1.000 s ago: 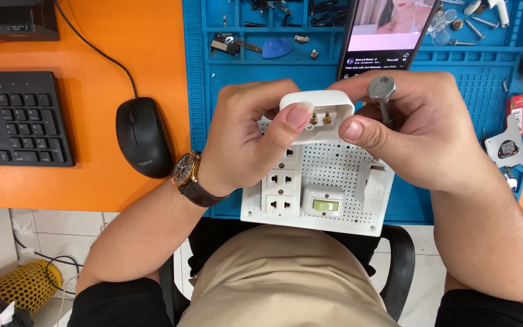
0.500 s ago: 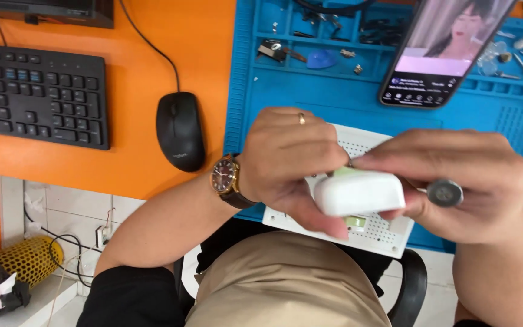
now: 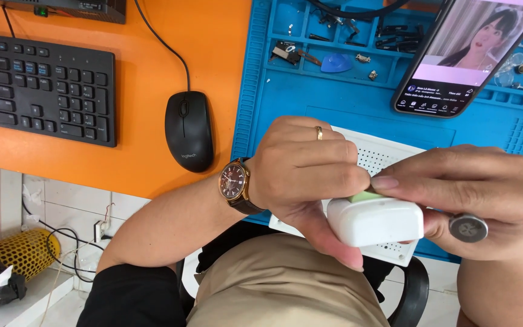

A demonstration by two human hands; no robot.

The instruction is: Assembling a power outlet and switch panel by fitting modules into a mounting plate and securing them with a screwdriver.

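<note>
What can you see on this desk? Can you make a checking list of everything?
Surface: orange desk with a blue work mat on it.
Job's things: white plastic block with a green bit on top; white perforated panel underneath.
Clutter: small screws and parts in the mat's trays; blue pick; phone with its screen lit.
Hands: left hand and right hand both grip the block; right also holds a round metal piece.
Cables: mouse cord; loose wires below the desk.
Surroundings: keyboard, mouse, yellow mesh roll.
</note>
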